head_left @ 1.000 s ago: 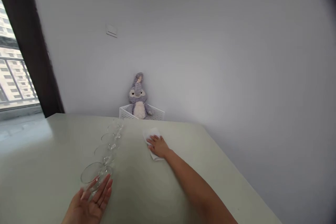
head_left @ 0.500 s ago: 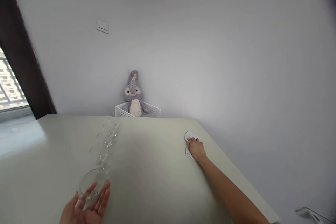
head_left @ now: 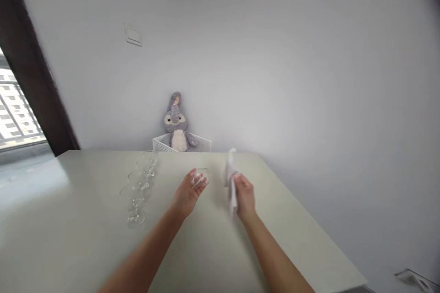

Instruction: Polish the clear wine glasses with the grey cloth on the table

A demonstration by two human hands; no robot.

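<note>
Near the middle of the table, my left hand (head_left: pixel 188 192) is closed around a clear glass (head_left: pixel 202 176), whose round rim shows beyond the fingers. To its right, my right hand (head_left: pixel 244 194) grips a white cloth (head_left: pixel 233 192). The cloth hangs upright, folded and smeared by motion, lifted off the tabletop and apart from the glass. On the left side, several clear footed glasses (head_left: pixel 136 215) stand in a row running away from me. Their transparent outlines overlap.
The pale table (head_left: pixel 206 247) reaches toward the wall. Behind its far edge, a grey plush toy (head_left: pixel 178 139) sits in a white perforated basket (head_left: pixel 203 145). A wall switch (head_left: pixel 133 35) is above left. A dark frame (head_left: pixel 37 68) borders a window at far left.
My left hand has taken the nearest glass from the row and moved it right and farther away. My right hand has lifted the cloth off the table and brought it left, toward the glass.
</note>
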